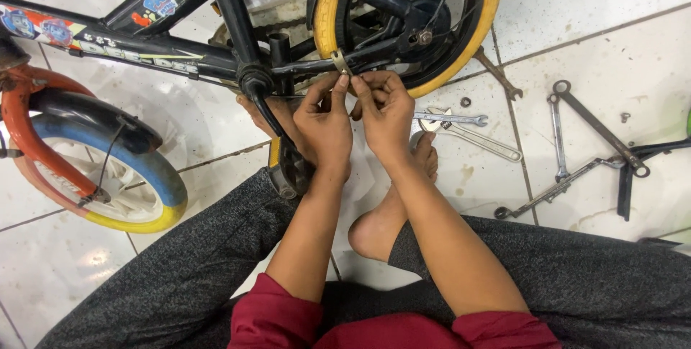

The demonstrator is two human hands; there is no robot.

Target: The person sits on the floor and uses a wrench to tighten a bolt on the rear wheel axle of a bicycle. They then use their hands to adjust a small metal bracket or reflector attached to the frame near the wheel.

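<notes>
Grip: left hand [325, 127] and right hand [385, 108] were both closed in a pinch at the same spot, fingertips meeting on a small metal bracket [340, 61] fastened to the lower rear stay of a child's black bicycle [223, 3]. What the fingertips pinched below the bracket could not be made out; it was likely a nut, bolt or clip.

Location of item: the bracket sat on the stay just in front of the yellow-tyred rear wheel [475, 25], above the pedal crank [270, 115].

Step in hand, as judged: fitting or loosening a small fastener at the bracket by hand, with no tool in use. The next move appeared to call for fine finger turning and a steady frame, and possibly a wrench once finger force ran out.

Nearby stock: adjustable wrench [471, 133] and a combination spanner [450, 117] lay on the white tiled floor [576, 32] just right of the hands; further right lay a thin spanner [556, 129] and dark metal struts [601, 127]. A small washer [466, 101] lay close by. The front wheel [108, 183], with blue and yellow tyre and red mudguard, stood at left.

Hidden or unclear: the fastener itself was covered by fingers; the pedal was partly masked by the left wrist; the bicycle's upper frame and the struts' far ends were cut off by the frame edge; a bare foot [392, 209] showed between the legs.
</notes>
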